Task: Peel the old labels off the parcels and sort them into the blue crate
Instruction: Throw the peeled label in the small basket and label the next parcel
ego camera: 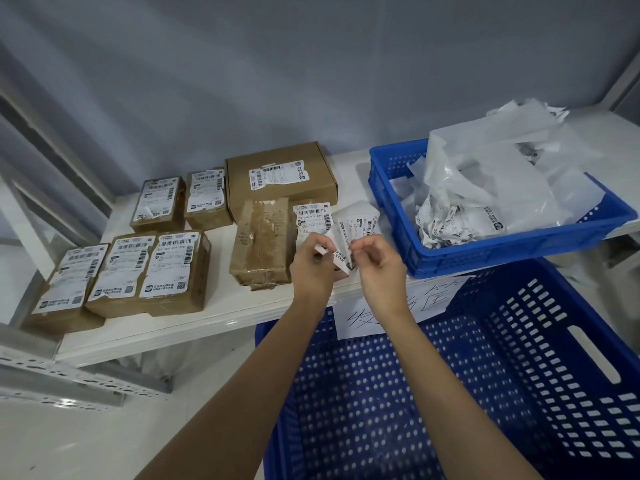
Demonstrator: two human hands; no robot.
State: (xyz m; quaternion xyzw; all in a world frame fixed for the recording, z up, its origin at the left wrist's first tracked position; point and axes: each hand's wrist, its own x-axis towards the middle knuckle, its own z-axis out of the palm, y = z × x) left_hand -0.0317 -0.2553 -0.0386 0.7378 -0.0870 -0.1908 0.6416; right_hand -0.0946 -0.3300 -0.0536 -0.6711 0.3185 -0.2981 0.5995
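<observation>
Both hands pinch paper: the left hand (313,263) holds a small white-faced parcel (337,263) at its near corner, its grip closed on it, while the right hand (377,263) nips the lifted corner of the old label (360,226) between thumb and fingertips. That parcel sits at the near edge of the white shelf (221,306), just left of the small blue crate (512,247) heaped with crumpled labels and glossy backing sheets. To peel cleanly, I judge the pull should run low and slow, folded back along the surface, with the left hand bracing close to the peel line; thin thermal paper like this tears readily if yanked upward. Beside it a tape-wrapped brown parcel (263,242) already lies bare, its film wrinkled and shiny. Farther left, cardboard boxes (145,271) still carry labels. A large perforated blue crate (519,375) stands below, near.
</observation>
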